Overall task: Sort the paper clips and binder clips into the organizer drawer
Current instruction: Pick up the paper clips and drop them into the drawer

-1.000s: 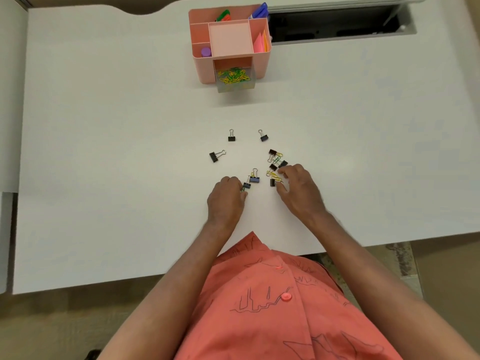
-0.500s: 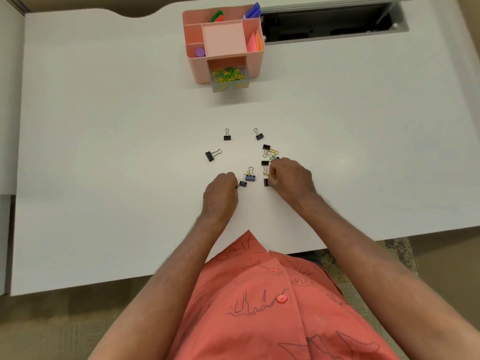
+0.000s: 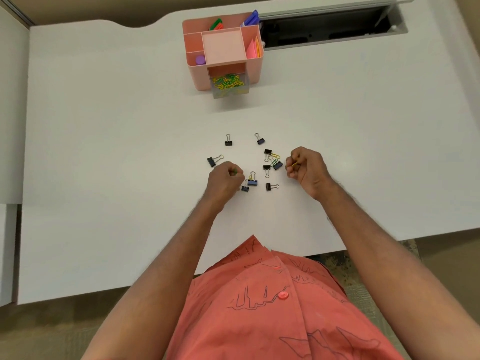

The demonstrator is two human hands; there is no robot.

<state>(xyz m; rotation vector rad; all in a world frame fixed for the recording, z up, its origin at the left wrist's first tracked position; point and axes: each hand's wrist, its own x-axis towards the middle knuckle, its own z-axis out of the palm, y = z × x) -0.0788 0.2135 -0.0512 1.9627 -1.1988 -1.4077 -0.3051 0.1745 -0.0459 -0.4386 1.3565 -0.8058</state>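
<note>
Scattered mid-table between both hands – small black binder clips with wire handles, right hand pinched shut on a yellow paper clip, left hand fisted on something green – organizer drawer pulled open, far side

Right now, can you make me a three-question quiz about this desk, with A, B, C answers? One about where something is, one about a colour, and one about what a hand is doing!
1. Where is the pink organizer?
A. At the far side of the white desk
B. On the floor
C. Under the right hand

2. What colours are the paper clips in the clear drawer?
A. Red and blue
B. Yellow and green
C. All black

3. What is the right hand doing?
A. Lying flat and open
B. Pinching a yellow paper clip
C. Pushing the drawer

Answers: 1 A, it stands near the desk's far edge. 2 B, only those colours show inside. 3 B, a yellow sliver sticks out between the closed fingers.
</note>
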